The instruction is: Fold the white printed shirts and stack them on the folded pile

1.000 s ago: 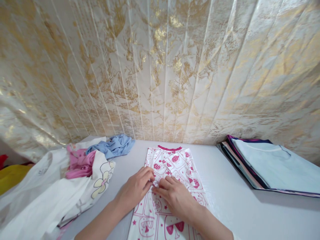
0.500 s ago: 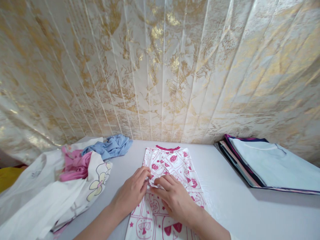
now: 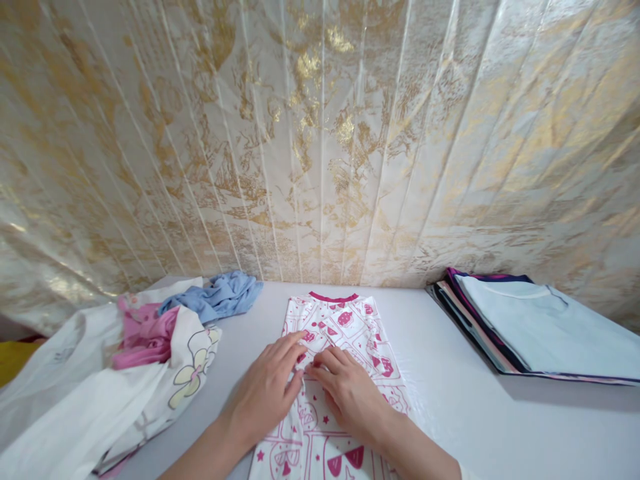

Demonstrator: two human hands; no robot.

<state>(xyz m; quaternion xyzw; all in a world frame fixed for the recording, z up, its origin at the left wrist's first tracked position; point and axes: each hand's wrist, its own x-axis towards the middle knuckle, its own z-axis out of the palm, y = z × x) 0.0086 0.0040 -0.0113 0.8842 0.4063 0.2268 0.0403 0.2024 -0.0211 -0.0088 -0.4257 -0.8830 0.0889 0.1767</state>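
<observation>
A white shirt (image 3: 345, 400) with pink cartoon prints and a pink neckband lies in front of me, its sides folded inward into a long narrow shape. My left hand (image 3: 273, 383) rests on its left part, fingers stretched out and thumb apart. Just beside it, my right hand (image 3: 347, 390) has its fingers bent and drawn together at the fabric near the shirt's middle, apparently pinching a bit of it; its thumb is mostly hidden.
To the left lies a loose heap of white clothes (image 3: 100, 400) with a pink garment (image 3: 147, 333) and a blue garment (image 3: 220, 297). A stack of folded clothes (image 3: 545, 330) sits on the right. Behind the white table (image 3: 450, 427) hangs a gold-patterned curtain (image 3: 320, 167).
My left hand has loosened from the fabric, and its fingers now lie stretched out on the shirt. The small raised fold between the hands has flattened. My right hand has hardly moved.
</observation>
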